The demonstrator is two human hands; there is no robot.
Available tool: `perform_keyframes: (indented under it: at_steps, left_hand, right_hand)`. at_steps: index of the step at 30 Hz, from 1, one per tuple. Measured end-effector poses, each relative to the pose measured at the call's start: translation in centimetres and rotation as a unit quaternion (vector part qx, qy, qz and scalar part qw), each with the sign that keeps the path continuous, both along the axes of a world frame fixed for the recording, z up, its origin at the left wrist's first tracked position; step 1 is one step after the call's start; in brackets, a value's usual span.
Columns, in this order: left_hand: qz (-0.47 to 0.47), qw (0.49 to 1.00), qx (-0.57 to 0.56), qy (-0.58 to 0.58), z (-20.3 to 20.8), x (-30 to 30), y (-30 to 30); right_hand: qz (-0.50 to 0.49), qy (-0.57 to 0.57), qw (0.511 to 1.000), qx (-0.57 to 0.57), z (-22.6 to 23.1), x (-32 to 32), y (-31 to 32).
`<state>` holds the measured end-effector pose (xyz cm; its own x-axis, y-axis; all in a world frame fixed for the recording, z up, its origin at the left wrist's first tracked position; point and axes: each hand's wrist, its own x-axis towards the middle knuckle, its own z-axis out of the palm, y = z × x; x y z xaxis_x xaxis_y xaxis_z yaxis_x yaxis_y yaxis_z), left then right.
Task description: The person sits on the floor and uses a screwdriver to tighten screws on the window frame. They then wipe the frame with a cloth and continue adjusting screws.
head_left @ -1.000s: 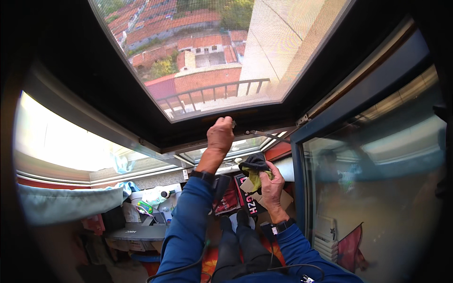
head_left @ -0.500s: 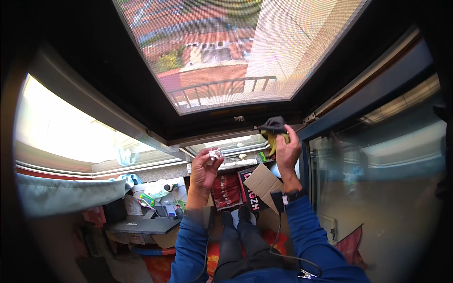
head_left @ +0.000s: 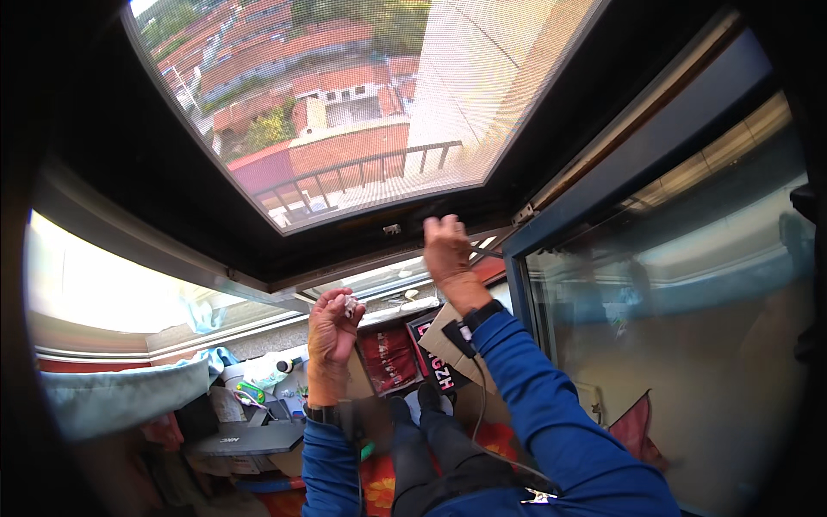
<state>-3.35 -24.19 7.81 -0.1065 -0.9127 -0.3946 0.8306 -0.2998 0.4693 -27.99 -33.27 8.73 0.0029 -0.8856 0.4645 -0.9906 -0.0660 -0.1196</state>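
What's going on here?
A person's left hand pinches a small white wad below the dark frame of the window screen. The right hand is raised by that frame's lower edge; whether it holds anything is unclear. The blue-edged pane at right stands open.

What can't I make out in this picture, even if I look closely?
All in the head view:
- The white thing's full shape: small, partly covered by the left hand.
- Whether the right hand holds anything: its back hides the palm, and its fingertips blur.
- The window screen's top: cut off by the upper edge.
- Part of the black box: under cardboard.
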Motion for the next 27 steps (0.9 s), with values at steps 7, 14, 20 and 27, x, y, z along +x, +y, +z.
perform_keyframes:
  at_steps: [7,14,20,27]
  left_hand:
    - [-0.005,0.995,0.06,-0.079,-2.6,1.4,4.3]
    - [0.007,0.979,0.149,-0.139,-6.5,3.0,14.3]
    - [0.045,0.976,0.188,-0.103,-7.2,4.0,18.4]
    - [0.055,0.973,0.179,-0.135,-6.8,5.7,18.7]
  right_hand:
    - [-0.233,-0.101,0.96,0.117,1.0,-6.1,-2.5]
    - [-0.218,-0.104,0.938,0.248,1.2,-7.9,-4.7]
    - [-0.214,-0.1,0.936,0.26,1.6,-7.6,-4.4]
    - [-0.221,-0.061,0.933,0.278,2.0,-7.2,-4.2]
